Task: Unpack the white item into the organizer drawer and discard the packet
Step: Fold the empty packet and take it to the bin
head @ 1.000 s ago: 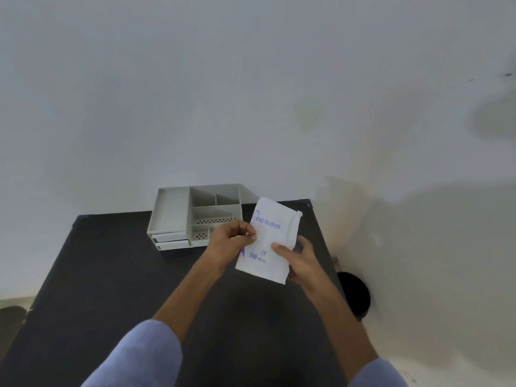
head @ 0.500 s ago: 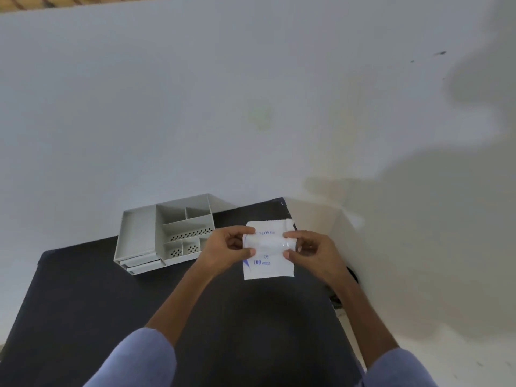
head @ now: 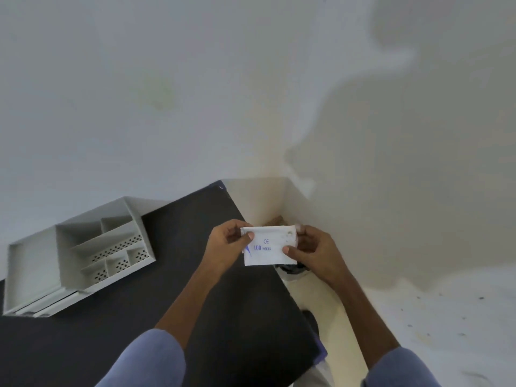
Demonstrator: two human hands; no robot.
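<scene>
Both hands are pinching the packet [head: 266, 246] in the air over the right edge of the dark counter [head: 173, 297], the left hand [head: 229, 247] gripping its left top corner and the right hand [head: 312, 250] its right side, likely to tear or open the folded-over top. It is looking white, flat and lightly creased, with blue print. The organizer [head: 75, 258] is sitting well apart to the left.

The packet [head: 266, 247] is looking like thin matt white paper, creased. The organizer [head: 81, 255] is showing smooth matt grey plastic, partly perforated. The table [head: 195, 303] is appearing matt black.
</scene>
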